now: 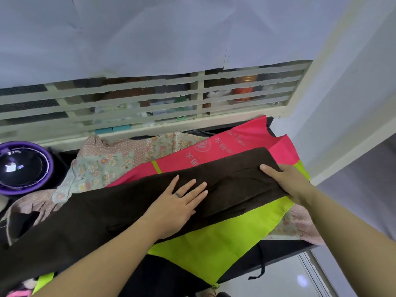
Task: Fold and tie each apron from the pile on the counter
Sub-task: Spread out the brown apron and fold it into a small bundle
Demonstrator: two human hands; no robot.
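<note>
While the dark brown fabric apron (120, 211) lies folded lengthwise into a long narrow strip, it remains untied and no cross fold is visible. It rests on top of the pile on the dark counter (300, 247), running from the lower left to the upper right of the view. The left hand (180, 202) lies flat on the middle of this strip, fingers straight and spread, pressing the layers down without gripping. The right hand (287, 181) grasps the strip's right end, thumb on top; the fingers below are hidden, so the pinch is judged, not fully seen. Directly beneath the brown apron lies a pink and lime-green printed apron (225, 239), spread open and unfolded. Beneath and behind that, floral patterned aprons (102, 166) lie loose and crumpled. A thin black tie (261, 269) hangs over the counter edge below the brown apron's right end. Left of the brown apron stands a round purple basin (46, 181). Judged progress: early; no finished bundle is visible, and several aprons remain.
</note>
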